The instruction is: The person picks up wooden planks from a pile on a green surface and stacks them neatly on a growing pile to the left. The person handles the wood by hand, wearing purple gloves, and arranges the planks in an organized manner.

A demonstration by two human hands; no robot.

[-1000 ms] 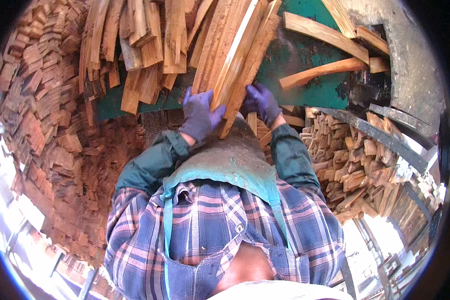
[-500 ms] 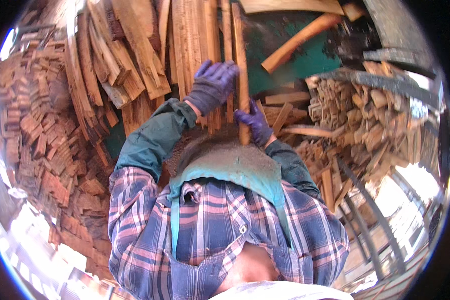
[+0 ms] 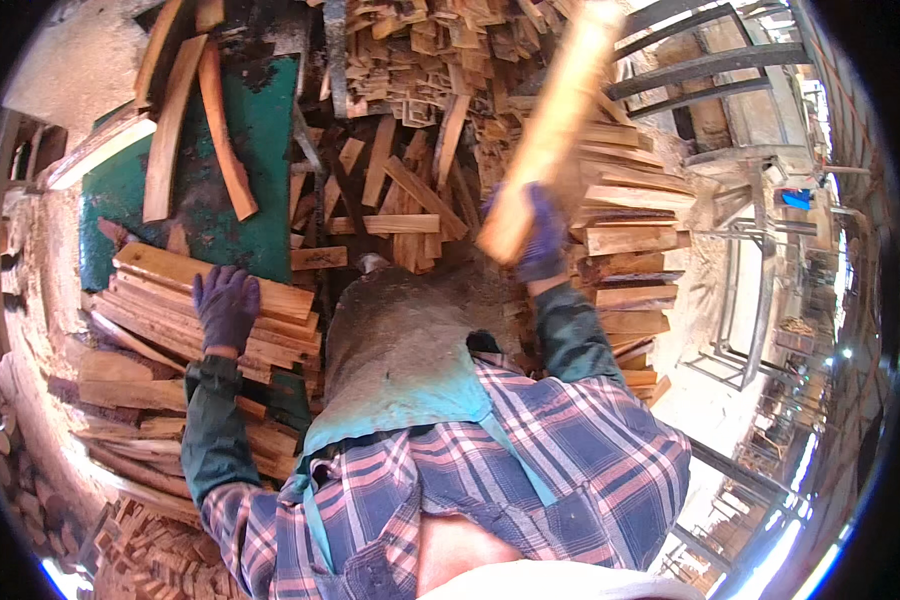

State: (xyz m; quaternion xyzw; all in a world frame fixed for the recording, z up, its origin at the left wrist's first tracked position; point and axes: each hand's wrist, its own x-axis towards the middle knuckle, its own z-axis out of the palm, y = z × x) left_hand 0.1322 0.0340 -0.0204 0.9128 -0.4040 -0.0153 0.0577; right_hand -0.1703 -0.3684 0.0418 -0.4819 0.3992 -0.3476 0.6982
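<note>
My right hand (image 3: 540,232), in a purple glove, grips the near end of a light wooden plank (image 3: 555,130). The plank is held up at a slant, its far end pointing away and to the right, and motion blurs it. At the left, my left hand (image 3: 226,305), gloved in dark purple, lies with its fingers flat on top of a stack of wooden planks (image 3: 160,310). Past that stack, several more planks, among them a narrow curved wooden strip (image 3: 224,140), rest on a green metal tabletop (image 3: 260,110).
On the right, several planks (image 3: 630,240) lie piled in a row. A heap of short wood pieces (image 3: 420,50) fills the far middle, with loose boards (image 3: 400,224) nearer me. Dark metal bars (image 3: 710,72) stand at the far right.
My view has swung to the right. The plank in my right hand has been lifted away from the stack and out to the right, while my left hand stays by the stack.
</note>
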